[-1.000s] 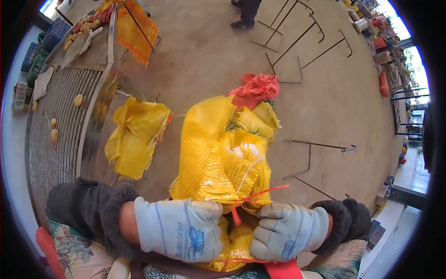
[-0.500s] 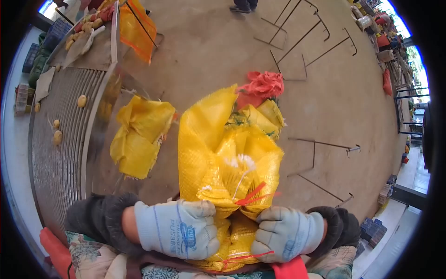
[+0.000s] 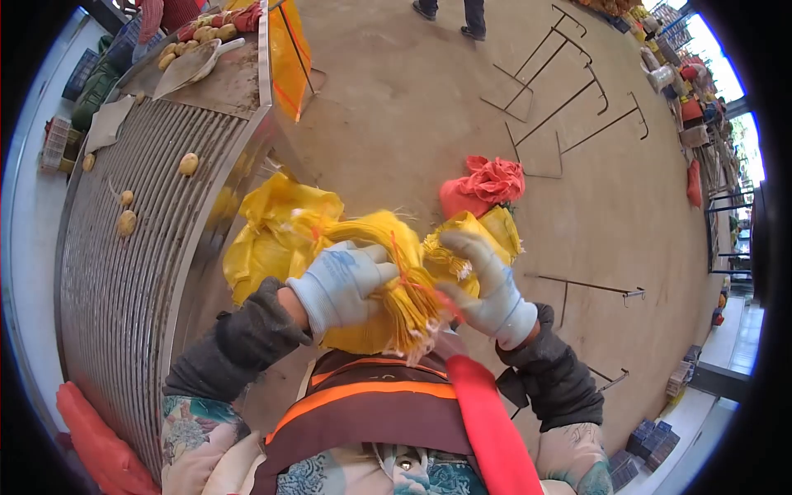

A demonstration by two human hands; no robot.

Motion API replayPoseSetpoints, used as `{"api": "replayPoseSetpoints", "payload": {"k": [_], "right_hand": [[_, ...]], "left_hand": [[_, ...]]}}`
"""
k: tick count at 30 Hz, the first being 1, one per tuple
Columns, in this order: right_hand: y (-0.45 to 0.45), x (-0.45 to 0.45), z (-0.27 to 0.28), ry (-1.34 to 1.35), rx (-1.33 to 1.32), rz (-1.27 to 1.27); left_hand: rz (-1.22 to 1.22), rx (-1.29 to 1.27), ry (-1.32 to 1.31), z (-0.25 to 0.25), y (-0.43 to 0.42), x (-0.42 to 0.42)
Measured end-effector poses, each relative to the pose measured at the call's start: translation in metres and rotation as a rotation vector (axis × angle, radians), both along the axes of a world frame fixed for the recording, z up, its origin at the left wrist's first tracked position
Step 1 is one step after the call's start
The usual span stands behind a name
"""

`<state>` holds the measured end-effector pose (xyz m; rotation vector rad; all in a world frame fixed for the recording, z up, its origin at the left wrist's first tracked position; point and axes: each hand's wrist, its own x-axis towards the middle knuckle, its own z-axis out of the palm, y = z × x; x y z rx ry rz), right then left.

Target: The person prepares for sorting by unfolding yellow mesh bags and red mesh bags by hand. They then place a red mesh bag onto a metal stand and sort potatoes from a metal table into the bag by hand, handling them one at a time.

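Note:
My left hand (image 3: pixel 340 285), in a pale blue-white work glove, is closed on the left side of a folded bundle of yellow woven sacks (image 3: pixel 417 318) in front of my body. The bundle's layered, frayed edges face me, and a thin red tie runs across it. My right hand (image 3: pixel 488 289), gloved the same way, is at the right of the bundle, thumb and fingers apart. The red tie's end is blurred near its thumb. Another yellow sack (image 3: pixel 276 227) hangs beside the metal table, and more yellow sacks (image 3: pixel 499 231) lie beyond my right hand.
To my left stands a ribbed metal sorting table (image 3: pixel 124 289) with a few potatoes (image 3: pixel 189 164) and a white scoop (image 3: pixel 198 68). Red mesh sacks (image 3: pixel 487 186) lie ahead. Metal frames (image 3: pixel 561 78) stand on the floor. A person's legs (image 3: pixel 473 16) show at the top.
The single opened-out yellow sack no longer stands spread before me; a folded bundle is there. Both hands have moved up and away from my body, and my right hand has opened.

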<state>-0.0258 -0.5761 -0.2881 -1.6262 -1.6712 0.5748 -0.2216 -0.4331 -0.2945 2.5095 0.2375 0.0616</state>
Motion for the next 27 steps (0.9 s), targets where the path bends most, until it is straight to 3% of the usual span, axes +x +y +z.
{"api": "replayPoseSetpoints", "payload": {"k": [2,4,6,7,8,10,11,12,13,14,15,16,18,20,22,23,25,27], "right_hand": [[-0.009,-0.012,-0.001,0.421,-0.331,0.045],[-0.005,-0.021,-0.003,0.258,-0.354,0.144],[-0.010,-0.026,-0.028,1.017,-0.702,-0.110],[-0.007,-0.025,-0.033,0.607,-0.486,-0.051],[-0.008,-0.029,-0.040,0.603,-0.485,-0.035],[-0.015,-0.042,-0.060,0.668,-0.219,-0.162],[-0.014,-0.044,-0.075,0.483,-0.200,-0.176],[-0.010,-0.044,-0.087,0.488,-0.202,-0.163],[-0.004,-0.045,-0.096,0.372,-0.059,-0.224],[0.003,-0.045,-0.102,0.257,0.086,-0.282],[0.017,-0.048,-0.067,0.451,0.021,-0.279],[0.023,-0.038,-0.070,0.460,0.021,-0.269],[0.027,-0.011,-0.081,0.063,0.142,0.083],[0.029,0.008,-0.097,0.368,-0.082,0.343],[0.031,0.012,-0.085,0.718,-0.458,0.359],[0.033,0.010,-0.082,0.713,-0.455,0.379],[0.040,-0.003,-0.069,0.956,-0.552,0.455],[0.038,-0.016,-0.044,0.748,-0.407,0.360]], "left_hand": [[0.053,-0.027,0.025,-0.002,0.005,-0.006],[0.099,-0.057,-0.006,-0.007,0.008,-0.013],[0.129,-0.071,-0.024,-0.009,0.006,-0.019],[0.157,-0.081,-0.040,-0.011,0.005,-0.023],[0.172,-0.076,-0.042,-0.015,0.005,-0.026],[0.327,-0.107,-0.160,-0.022,0.001,-0.031],[0.341,-0.102,-0.157,-0.020,-0.001,-0.031],[0.350,-0.161,-0.229,-0.017,-0.003,-0.030],[0.357,-0.218,-0.302,-0.015,-0.006,-0.029],[0.370,-0.211,-0.297,-0.014,-0.007,-0.029],[0.296,-0.267,-0.181,-0.013,-0.008,-0.032],[0.219,-0.321,-0.066,-0.011,-0.010,-0.034],[0.211,-0.351,-0.005,0.000,-0.012,-0.035],[0.181,-0.363,0.014,0.006,-0.013,-0.040],[0.195,-0.337,-0.042,0.009,-0.017,-0.044],[0.205,-0.354,-0.013,0.011,-0.019,-0.048],[0.239,-0.357,0.013,0.012,-0.020,-0.057],[0.334,-0.473,-0.055,0.009,-0.024,-0.070]]}}
